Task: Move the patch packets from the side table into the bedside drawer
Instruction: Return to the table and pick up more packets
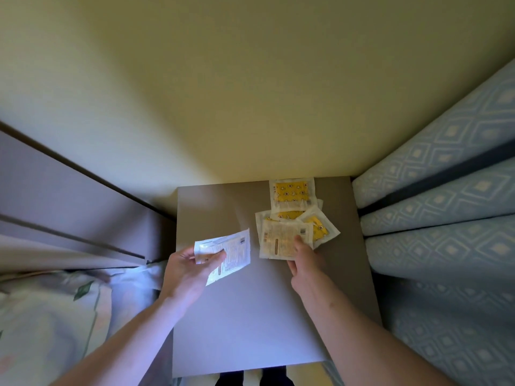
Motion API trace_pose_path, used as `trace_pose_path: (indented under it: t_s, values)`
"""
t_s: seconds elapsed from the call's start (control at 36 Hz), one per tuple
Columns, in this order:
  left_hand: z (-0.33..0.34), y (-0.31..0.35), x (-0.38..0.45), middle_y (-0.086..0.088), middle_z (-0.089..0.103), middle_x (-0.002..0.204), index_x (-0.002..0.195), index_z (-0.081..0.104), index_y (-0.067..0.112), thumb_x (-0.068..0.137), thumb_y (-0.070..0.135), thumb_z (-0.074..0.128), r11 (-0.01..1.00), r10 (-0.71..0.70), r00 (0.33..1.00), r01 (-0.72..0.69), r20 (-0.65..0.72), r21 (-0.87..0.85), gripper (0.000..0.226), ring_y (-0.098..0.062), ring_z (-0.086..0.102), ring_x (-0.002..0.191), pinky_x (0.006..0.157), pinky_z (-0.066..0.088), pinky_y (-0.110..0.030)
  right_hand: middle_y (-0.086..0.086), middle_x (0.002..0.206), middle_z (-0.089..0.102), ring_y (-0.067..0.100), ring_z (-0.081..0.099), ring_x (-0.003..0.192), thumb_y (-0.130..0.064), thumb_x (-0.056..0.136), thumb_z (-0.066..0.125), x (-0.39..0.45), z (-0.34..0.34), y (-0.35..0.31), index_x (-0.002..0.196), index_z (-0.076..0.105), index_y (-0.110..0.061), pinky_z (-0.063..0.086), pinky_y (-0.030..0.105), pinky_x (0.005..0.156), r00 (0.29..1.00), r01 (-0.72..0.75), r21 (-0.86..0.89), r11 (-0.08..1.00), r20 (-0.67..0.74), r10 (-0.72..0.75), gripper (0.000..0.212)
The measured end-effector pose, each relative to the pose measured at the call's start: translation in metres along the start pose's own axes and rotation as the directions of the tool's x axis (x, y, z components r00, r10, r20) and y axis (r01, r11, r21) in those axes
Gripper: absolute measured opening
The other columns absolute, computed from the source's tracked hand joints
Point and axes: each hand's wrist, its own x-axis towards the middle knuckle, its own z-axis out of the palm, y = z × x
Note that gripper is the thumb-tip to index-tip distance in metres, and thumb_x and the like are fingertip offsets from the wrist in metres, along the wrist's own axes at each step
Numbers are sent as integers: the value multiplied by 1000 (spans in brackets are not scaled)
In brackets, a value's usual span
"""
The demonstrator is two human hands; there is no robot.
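In the head view, the person stands over a grey side table (pixel 250 316) set against a yellow wall, with patterned blue cushions (pixel 446 218) to the right and a floral bedspread (pixel 41 316) at lower left. The left hand (pixel 186 271) grasps a held packet (pixel 227 253), printed side up, thumb curled over its near edge, lifted just above the tabletop. There may be a second packet folded under it; the overlap is too blurred to tell. The right hand (pixel 305 259) pinches the top packet (pixel 281 240) of a loose pile (pixel 301 221) near the far right corner of the table, thumb on its printed face.

The task looks to be in its early part: packets are being gathered, none appears stowed, and no drawer shows here, so the whole transfer is left to do.

Counting: one packet, perhaps two, in the left hand. On the table, the pile holds about four: the printed one under the right thumb, two partly covered yellow ones beneath it, and a yellow packet (pixel 291 193) farthest back, touching the heap. Roughly five in all.
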Motion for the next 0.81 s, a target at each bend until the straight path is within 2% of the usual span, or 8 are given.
trace_pose_path:
  t_s: [0.11, 0.28, 0.42, 0.53, 0.61, 0.67, 0.75, 0.81]
  values:
    - [-3, 3, -3, 13, 75, 70, 71, 70, 10, 77, 18, 86, 1000, 2, 1000, -2, -2, 23, 18, 8, 66, 62, 57, 46, -10, -2, 96, 73, 11, 70, 80, -28, 92, 71, 4, 6, 5, 100, 65, -25, 53, 24, 66, 1000, 18, 13, 1000, -19, -18, 10]
    - [-5, 8, -2, 14, 73, 63, 72, 66, 8, 80, 13, 83, 998, 35, 999, -35, -3, 42, 19, 9, 63, 56, 52, 43, -3, -4, 97, 74, 16, 72, 85, -26, 90, 72, 5, 8, 6, 117, 63, -28, 56, 30, 77, 991, 117, 101, 988, -76, -110, 28]
    - [-5, 12, 3, 1, 73, 73, 67, 61, 11, 80, 6, 82, 996, 69, 998, -68, -10, 60, 25, -10, 66, 65, 55, 46, -9, -2, 104, 74, 15, 72, 83, -22, 91, 71, 6, 15, 2, 122, 61, -25, 55, 27, 67, 988, 143, 130, 981, -79, -133, 33]
    - [-6, 14, 8, 13, 66, 55, 68, 61, 16, 81, -4, 78, 988, 102, 994, -104, 30, 111, 29, -1, 62, 55, 52, 44, -7, -1, 93, 72, 13, 68, 73, -24, 91, 72, 7, 17, 7, 107, 62, -22, 52, 25, 59, 972, 197, 30, 980, -136, -191, 19]
    - [-6, 19, 13, 16, 63, 52, 74, 63, 17, 82, -4, 77, 977, 139, 988, -147, 61, 152, 26, 3, 61, 53, 52, 43, -6, -2, 88, 72, 16, 71, 75, -26, 87, 75, 6, 21, 11, 97, 65, -21, 53, 26, 57, 944, 267, 5, 964, -202, -260, 15]
    - [-8, 23, 18, 16, 62, 51, 80, 65, 17, 83, -4, 76, 970, 160, 984, -173, 83, 172, 24, 3, 60, 53, 55, 46, -10, -2, 86, 73, 18, 72, 76, -27, 86, 76, 5, 25, 12, 92, 66, -20, 54, 25, 56, 931, 299, 3, 954, -221, -291, 14]
    - [-13, 29, 26, 15, 64, 56, 86, 69, 21, 83, 2, 79, 957, 171, 980, -190, 104, 217, 22, -10, 63, 64, 68, 49, -25, -4, 86, 72, 14, 70, 73, -30, 86, 76, 5, 29, 11, 92, 65, -22, 52, 24, 53, 935, 293, 2, 956, -209, -286, 14]
    - [-14, 34, 32, 15, 68, 62, 88, 70, 24, 83, 3, 79, 954, 168, 980, -190, 109, 234, 23, -13, 64, 68, 72, 50, -28, -4, 88, 72, 13, 69, 72, -31, 87, 75, 6, 30, 10, 96, 66, -23, 50, 24, 53, 941, 273, -5, 962, -205, -269, 16]
